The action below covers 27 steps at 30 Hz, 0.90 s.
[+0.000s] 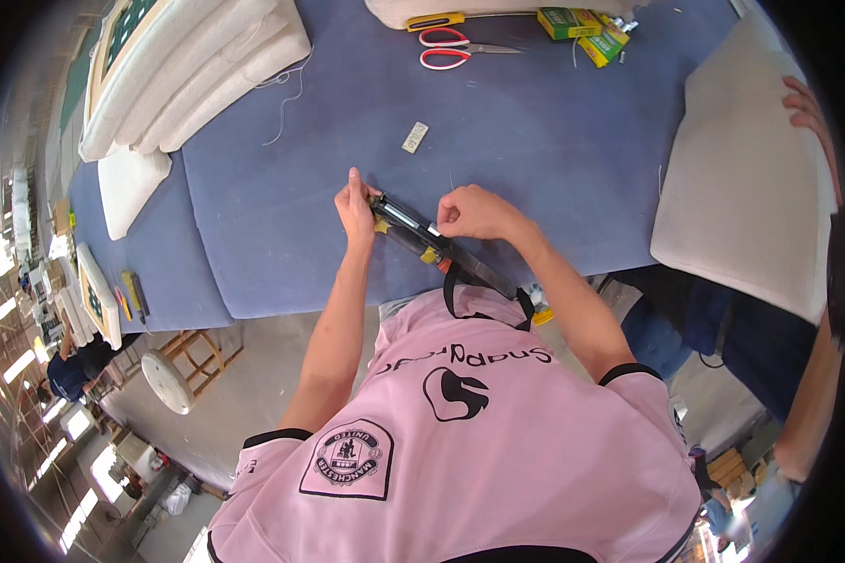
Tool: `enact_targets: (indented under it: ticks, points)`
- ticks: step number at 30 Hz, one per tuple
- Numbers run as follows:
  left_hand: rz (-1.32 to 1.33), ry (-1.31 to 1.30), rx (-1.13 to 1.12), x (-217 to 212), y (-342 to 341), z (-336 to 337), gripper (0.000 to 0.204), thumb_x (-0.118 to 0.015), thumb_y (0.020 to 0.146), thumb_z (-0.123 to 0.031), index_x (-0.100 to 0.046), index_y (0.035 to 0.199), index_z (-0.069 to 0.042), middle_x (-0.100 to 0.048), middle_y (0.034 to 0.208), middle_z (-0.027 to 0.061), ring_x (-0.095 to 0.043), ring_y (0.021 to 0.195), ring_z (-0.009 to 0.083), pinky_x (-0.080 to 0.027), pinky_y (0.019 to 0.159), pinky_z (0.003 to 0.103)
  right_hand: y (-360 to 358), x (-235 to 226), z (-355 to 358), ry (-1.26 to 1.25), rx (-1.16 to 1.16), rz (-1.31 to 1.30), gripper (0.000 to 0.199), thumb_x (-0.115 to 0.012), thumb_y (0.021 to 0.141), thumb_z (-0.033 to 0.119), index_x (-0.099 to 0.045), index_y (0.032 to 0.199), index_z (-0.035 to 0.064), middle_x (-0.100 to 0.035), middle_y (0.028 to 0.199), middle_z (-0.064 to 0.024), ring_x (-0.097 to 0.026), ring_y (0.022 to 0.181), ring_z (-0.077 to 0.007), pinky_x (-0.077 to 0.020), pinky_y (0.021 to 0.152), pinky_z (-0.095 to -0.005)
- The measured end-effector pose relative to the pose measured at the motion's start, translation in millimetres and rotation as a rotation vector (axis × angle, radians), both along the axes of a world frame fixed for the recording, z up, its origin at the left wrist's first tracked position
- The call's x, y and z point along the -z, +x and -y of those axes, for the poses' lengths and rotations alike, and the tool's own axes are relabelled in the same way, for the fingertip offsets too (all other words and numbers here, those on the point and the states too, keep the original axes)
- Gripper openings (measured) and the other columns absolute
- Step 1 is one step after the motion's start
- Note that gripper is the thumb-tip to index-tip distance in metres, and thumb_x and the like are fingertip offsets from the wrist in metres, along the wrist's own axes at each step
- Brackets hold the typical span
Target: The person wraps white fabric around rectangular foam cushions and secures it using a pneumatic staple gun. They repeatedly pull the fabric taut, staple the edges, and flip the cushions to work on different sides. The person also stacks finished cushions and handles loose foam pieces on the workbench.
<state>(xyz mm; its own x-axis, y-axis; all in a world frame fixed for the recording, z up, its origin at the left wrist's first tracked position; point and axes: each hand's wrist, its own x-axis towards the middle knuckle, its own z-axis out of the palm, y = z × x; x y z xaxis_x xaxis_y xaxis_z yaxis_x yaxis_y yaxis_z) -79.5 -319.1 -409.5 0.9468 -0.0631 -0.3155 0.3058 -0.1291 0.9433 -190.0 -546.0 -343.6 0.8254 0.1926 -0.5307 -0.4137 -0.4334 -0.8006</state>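
A black staple gun [413, 235] with yellow accents lies tilted at the near edge of the blue padded table [516, 141]. My left hand [357, 208] pinches its far end, fingers closed on it. My right hand [474, 213] is closed over the middle of the tool's top. Both forearms reach up from my pink shirt.
Red-handled scissors [455, 49], a yellow-black cutter [434, 21] and green boxes [582, 28] lie at the far edge. A small white strip [415, 137] rests mid-table. White cushions [188, 75] are stacked left. Another person's hand [806, 103] holds a white cushion [746, 178] at right. A stool [174, 375] stands lower left.
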Motion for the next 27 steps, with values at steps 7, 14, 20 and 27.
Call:
enact_targets:
  ticks: [7,14,20,27]
  points:
    - [0.018,0.049,0.055,7.3,5.0,-10.8,0.064,-0.056,0.105,-0.05,-0.049,0.059,-0.006,-0.048,0.059,0.0015,-0.042,0.059,0.0114,-0.036,0.056,0.032,-5.5,-8.1,-31.2,-0.251,-0.093,-0.018,0.029,-0.075,0.074,0.033,-0.076,0.091,0.0087,-0.076,0.086,-0.0124,-0.074,0.084,-0.0323,-0.0554,0.076,-0.0441]
    - [0.056,0.067,0.033,1.4,0.7,-10.2,0.068,-0.053,0.106,-0.053,-0.05,0.059,-0.004,-0.046,0.058,0.0007,-0.041,0.06,0.0112,-0.034,0.058,0.031,-28.1,0.2,-35.9,-0.31,0.05,0.078,0.039,-0.076,0.081,0.045,-0.074,0.095,0.0088,-0.076,0.088,-0.0141,-0.073,0.087,-0.0346,-0.0555,0.076,-0.0485]
    - [0.053,-0.007,0.066,7.5,-1.4,-14.6,0.067,-0.049,0.108,-0.052,-0.044,0.06,-0.006,-0.044,0.059,0.0013,-0.046,0.06,0.013,-0.038,0.06,0.032,-155.6,-16.1,-30.2,-0.345,0.018,-0.033,0.049,-0.068,0.092,0.05,-0.068,0.123,0.0116,-0.075,0.095,-0.017,-0.072,0.093,-0.0394,-0.055,0.079,-0.0492]
    - [0.025,-0.177,0.211,14.3,5.4,-23.3,0.062,-0.041,0.112,-0.048,-0.044,0.064,-0.009,-0.048,0.063,0.0034,-0.054,0.067,0.0159,-0.045,0.066,0.032,-178.1,-5.7,-55.0,-0.464,0.101,-0.05,0.054,-0.069,0.094,0.038,-0.06,0.141,0.0125,-0.073,0.111,-0.0199,-0.067,0.107,-0.0402,-0.0528,0.091,-0.0504]
